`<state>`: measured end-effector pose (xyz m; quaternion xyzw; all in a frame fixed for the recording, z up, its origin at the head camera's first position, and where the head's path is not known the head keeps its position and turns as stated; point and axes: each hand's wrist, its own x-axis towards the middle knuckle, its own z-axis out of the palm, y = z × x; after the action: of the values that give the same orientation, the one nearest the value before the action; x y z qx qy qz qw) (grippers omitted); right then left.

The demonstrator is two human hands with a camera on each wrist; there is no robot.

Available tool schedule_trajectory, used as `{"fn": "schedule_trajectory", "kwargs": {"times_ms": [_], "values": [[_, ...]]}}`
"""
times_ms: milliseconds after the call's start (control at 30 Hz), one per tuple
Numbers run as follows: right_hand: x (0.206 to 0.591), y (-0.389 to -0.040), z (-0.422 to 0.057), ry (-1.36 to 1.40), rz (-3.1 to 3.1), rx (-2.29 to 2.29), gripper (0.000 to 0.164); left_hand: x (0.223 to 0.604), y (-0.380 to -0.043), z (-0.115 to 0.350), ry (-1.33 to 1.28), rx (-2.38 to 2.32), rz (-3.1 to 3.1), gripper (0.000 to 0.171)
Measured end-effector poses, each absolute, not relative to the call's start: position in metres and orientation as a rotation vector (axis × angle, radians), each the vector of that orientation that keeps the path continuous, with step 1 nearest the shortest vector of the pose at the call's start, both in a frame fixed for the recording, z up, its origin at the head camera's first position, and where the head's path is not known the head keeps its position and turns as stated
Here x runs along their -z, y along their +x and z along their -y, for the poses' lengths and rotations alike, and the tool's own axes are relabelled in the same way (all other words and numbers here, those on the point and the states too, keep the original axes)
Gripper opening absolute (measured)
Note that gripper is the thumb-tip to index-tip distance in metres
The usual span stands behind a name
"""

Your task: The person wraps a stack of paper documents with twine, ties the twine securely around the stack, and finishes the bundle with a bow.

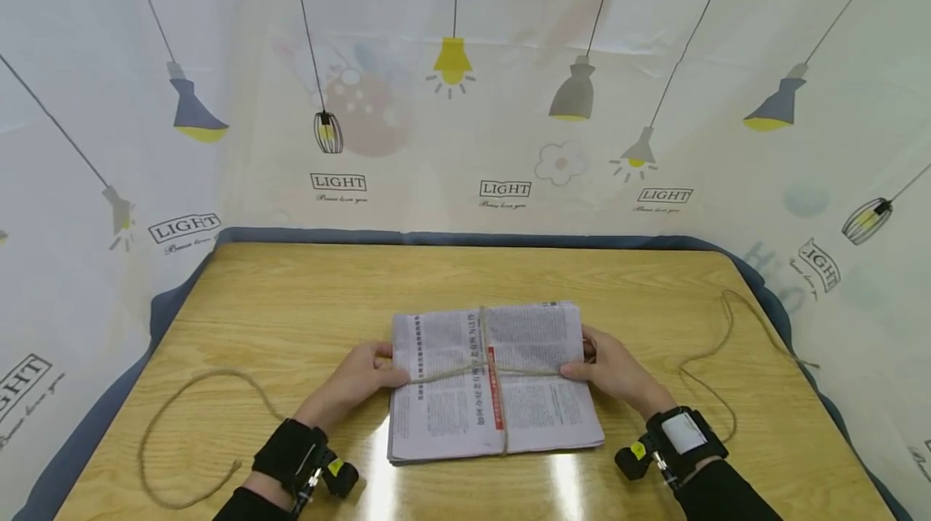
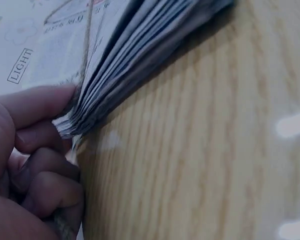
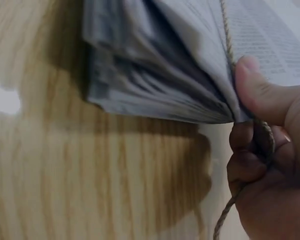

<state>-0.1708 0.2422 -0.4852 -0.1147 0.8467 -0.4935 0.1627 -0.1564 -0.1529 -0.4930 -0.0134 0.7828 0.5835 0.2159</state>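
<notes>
The work in hand looks like tying up a stack of newspapers [image 1: 538, 416], at the stage where the string [image 3: 227, 35] is crossed over the top and drawn out to both sides. The stack lies flat on the worktop [image 1: 313, 303], directly between the two grips. The left hand [image 1: 355, 377] pinches its left edge and the right hand [image 1: 614, 367] pinches its right edge; each thumb presses on top where the string reaches the rim, with fingers curled below. Both grips are therefore grasping paper and string together.

From grip to grip one strand runs across the top sheet, meeting a second strand about midway that goes from far edge to near edge. Beyond each grip, on its outer side, a loose tail curls over the worktop.

The next move seems to call for keeping the crossing taut while the tails are passed under the stack; slack there could let the strands slip.

The string is thin, tan and visibly twisted. The newspapers are thin and folded, squeezed together at each grip, their layers fanning apart away from it. Beneath, the worktop is smooth, pale wood-grain and glossy.
</notes>
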Motion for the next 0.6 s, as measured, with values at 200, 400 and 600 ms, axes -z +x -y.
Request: {"fn": "schedule_trajectory", "kwargs": {"times_ms": [200,400,600], "values": [[0.486,-0.171,-0.243,-0.417,-2.496,1.348,0.045,0.493,-0.156,0.163,0.167,-1.546,-2.200,0.045],[0.485,-0.173,-0.245,-0.391,-2.505,1.276,0.045,0.492,-0.155,0.166,0.349,-1.247,-2.572,0.029],[0.485,-0.174,-0.247,-0.387,-2.474,1.273,0.059,0.488,-0.154,0.166,0.517,-1.007,-2.789,0.025]]}}
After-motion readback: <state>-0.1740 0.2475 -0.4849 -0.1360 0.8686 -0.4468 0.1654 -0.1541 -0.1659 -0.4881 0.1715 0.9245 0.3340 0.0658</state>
